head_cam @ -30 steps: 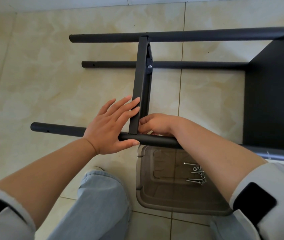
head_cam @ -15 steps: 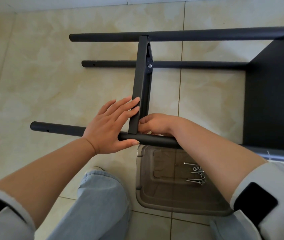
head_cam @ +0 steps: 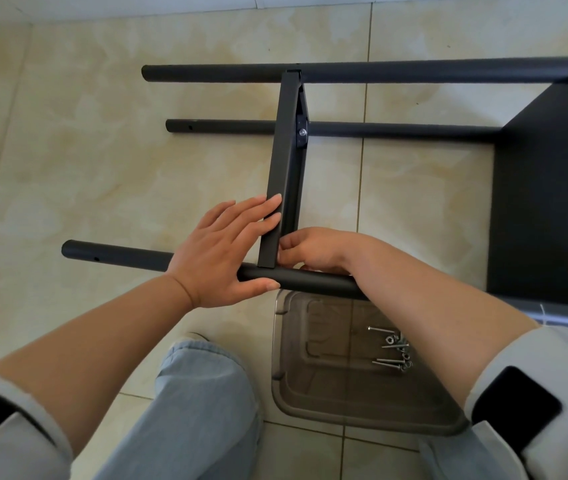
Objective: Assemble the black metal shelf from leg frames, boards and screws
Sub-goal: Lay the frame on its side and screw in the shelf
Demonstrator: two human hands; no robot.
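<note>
Sideways on the floor [head_cam: 78, 140] lies the half-built shelf, all matte black metal: three round leg tubes run left to right, and a flat board [head_cam: 284, 168], seen edge-on, stands across them from the far tube [head_cam: 362, 70] to the near tube [head_cam: 130, 255]. A small silver screw [head_cam: 302, 132] shows at the bracket where the board meets the middle tube [head_cam: 397, 129]. The left hand [head_cam: 222, 252] is flat and open, straight fingers pressed on the board's left face and thumb laid along the near tube. The right hand [head_cam: 313, 250] is curled in at the joint on the board's right side (whether it pinches anything there I cannot tell). A broad black panel [head_cam: 545, 188] closes off the floor's right edge. Just under the near tube, partly hidden by the right forearm, sits a clear smoky plastic tray [head_cam: 310, 386] with rounded corners, holding a loose heap of shiny bolts and nuts [head_cam: 393, 349]. Glossy beige marbled tiles lie open toward the floor's left edge, beyond the tube ends. A pale denim knee [head_cam: 199, 403] fills the bottom middle.
</note>
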